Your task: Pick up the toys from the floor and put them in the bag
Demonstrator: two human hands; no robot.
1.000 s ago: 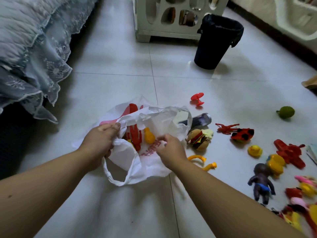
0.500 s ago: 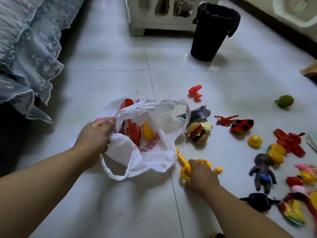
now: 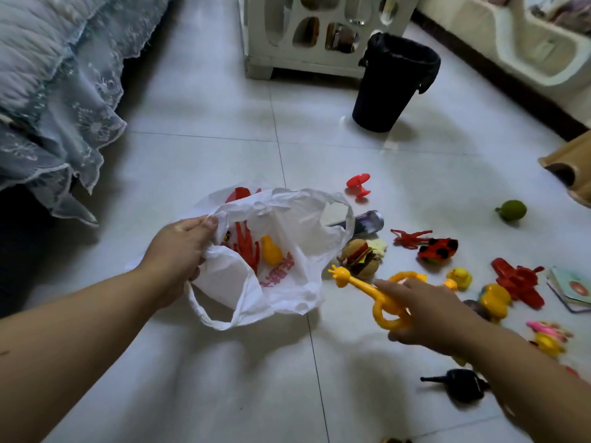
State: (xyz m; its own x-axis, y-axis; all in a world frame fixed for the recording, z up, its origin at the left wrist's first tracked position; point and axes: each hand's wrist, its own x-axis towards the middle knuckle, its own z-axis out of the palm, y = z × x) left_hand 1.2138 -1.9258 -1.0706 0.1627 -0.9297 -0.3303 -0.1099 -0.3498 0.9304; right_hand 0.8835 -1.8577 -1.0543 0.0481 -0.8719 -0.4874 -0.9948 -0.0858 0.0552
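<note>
My left hand (image 3: 180,251) grips the left rim of a white plastic bag (image 3: 281,282) and holds its mouth open just above the floor. Inside lie a red toy (image 3: 246,244) and a small yellow toy (image 3: 271,250). My right hand (image 3: 428,311) holds a yellow giraffe-shaped toy (image 3: 364,290) off the floor, its head pointing at the bag's right edge. Several toys are scattered on the tiles to the right: a burger toy (image 3: 359,255), a ladybird (image 3: 438,249), a yellow duck (image 3: 460,278), a red plane (image 3: 518,281) and a black toy (image 3: 460,383).
A black bin (image 3: 393,81) stands at the back by a white cabinet (image 3: 319,33). A lace bed skirt (image 3: 57,116) hangs at the left. A green ball (image 3: 511,211) and a red suction toy (image 3: 358,185) lie further out; a dark can (image 3: 367,222) lies behind the bag.
My right hand let go of the bag, reached down to the floor, closed on the yellow giraffe toy and has lifted it toward the bag. My left hand kept its hold on the bag.
</note>
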